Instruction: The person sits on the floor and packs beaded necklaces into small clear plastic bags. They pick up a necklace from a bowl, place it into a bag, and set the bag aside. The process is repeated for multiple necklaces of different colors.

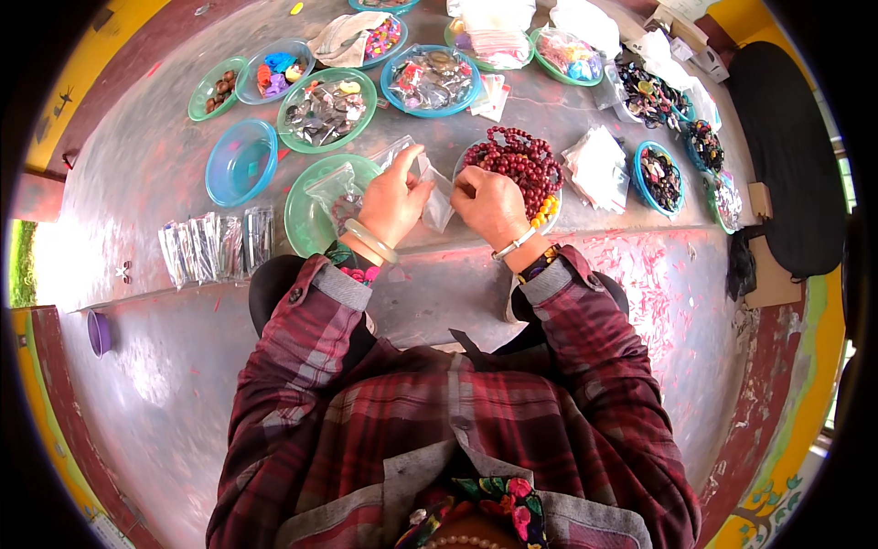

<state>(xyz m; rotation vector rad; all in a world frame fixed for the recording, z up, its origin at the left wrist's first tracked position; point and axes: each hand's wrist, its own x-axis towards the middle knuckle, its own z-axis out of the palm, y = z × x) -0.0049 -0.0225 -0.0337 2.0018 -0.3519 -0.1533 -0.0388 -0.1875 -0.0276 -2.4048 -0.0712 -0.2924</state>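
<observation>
My left hand [395,203] is closed on a clear plastic bag [437,209], whose film shows between my two hands. Beside it my right hand [498,209] has its fingers curled in a pinch, and what they hold is hidden. Just beyond the right hand, dark red bead strings [526,165] are heaped in a bowl, with yellow-orange beads [546,210] at its near edge. Left of my left hand is a green plastic bowl [300,212]. A small clear bag with a beaded piece [340,194] lies in that bowl, partly covered by my hand.
An empty blue bowl [229,165] and a row of packed plastic sleeves [215,247] lie at left. Bowls of packaged trinkets [430,80] and dark pieces [325,112] stand farther back. At right are white packets [599,169] and a blue bowl of dark bands [660,178].
</observation>
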